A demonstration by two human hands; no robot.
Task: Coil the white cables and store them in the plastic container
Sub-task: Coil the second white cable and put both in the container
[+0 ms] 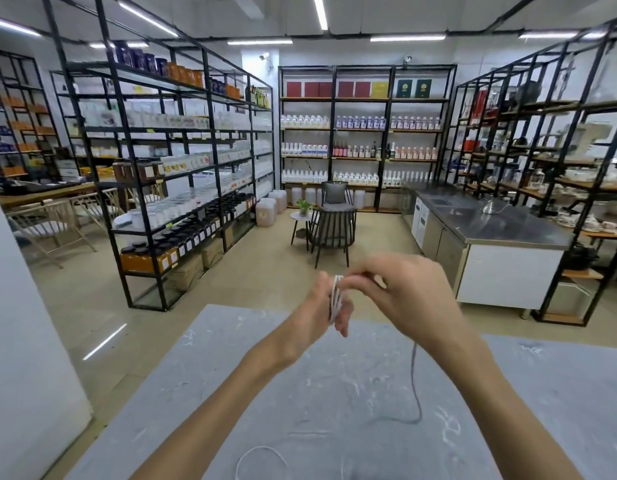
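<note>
While half-wound, white cable (336,296) looped.

This is a shop or stockroom. Tall black metal shelving racks (182,161) line the walls and aisles, filled with rows of white plastic bottles (303,122), dark-lidded amber jars (151,252) and boxed goods. A stainless-steel counter (490,220), dark slatted chairs (333,230) and fluorescent ceiling strip lights (320,10) complete the room.

We see a white cable (336,296) coiled in pale loops above a grey desk (335,393) veined with white marbling. Behind stand black shelves (182,161), a beige floor (265,268) and a steel-grey counter (490,220).
</note>
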